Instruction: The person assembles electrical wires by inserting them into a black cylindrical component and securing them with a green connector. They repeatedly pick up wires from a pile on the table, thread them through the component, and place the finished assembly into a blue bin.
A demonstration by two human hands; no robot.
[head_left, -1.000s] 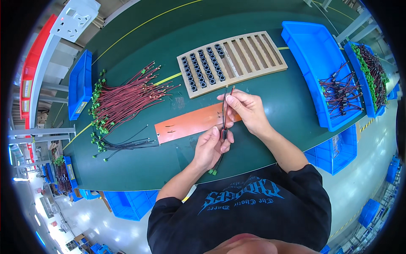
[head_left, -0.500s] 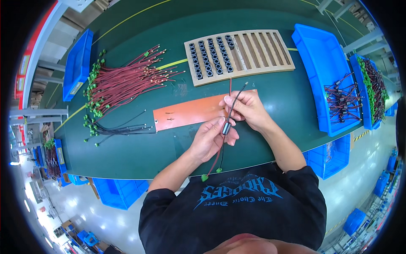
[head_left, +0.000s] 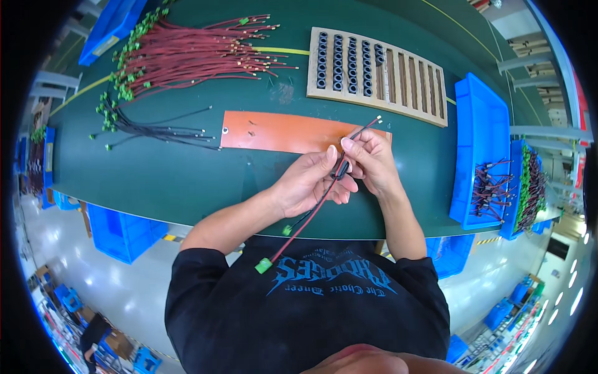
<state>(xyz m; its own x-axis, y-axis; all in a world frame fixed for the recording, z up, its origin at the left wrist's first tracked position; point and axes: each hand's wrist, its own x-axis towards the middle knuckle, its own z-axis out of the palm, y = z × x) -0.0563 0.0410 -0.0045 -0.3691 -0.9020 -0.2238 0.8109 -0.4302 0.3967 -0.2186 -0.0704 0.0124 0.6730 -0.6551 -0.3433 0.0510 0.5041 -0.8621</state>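
Observation:
Between my hands, in front of my chest, runs a pair of wires, one red (head_left: 293,239) and one black (head_left: 311,212), through a black cylindrical ferrite core (head_left: 340,170). My left hand (head_left: 309,179) is closed around the pair beside the core, thumb on top and fingers curled beneath. Just above the core, my right hand (head_left: 372,161) pinches the wires between thumb and fingers. Their metal-tipped ends stick out past it, up and to the right. At the lower left ends hang green connectors (head_left: 263,265). An orange strip (head_left: 280,132) lies on the table behind my hands.
A wooden slotted rack (head_left: 408,81) partly filled with black cores stands at the back. Red wires (head_left: 193,53) and black wires (head_left: 156,128) with green connectors lie at the left. Blue bins (head_left: 464,156) with wire assemblies stand at the right; another blue bin (head_left: 112,31) sits far left.
The view has shifted and turned. Both wires now lie together above the core, their ends side by side past my right hand; earlier the red end stood apart behind my fingers.

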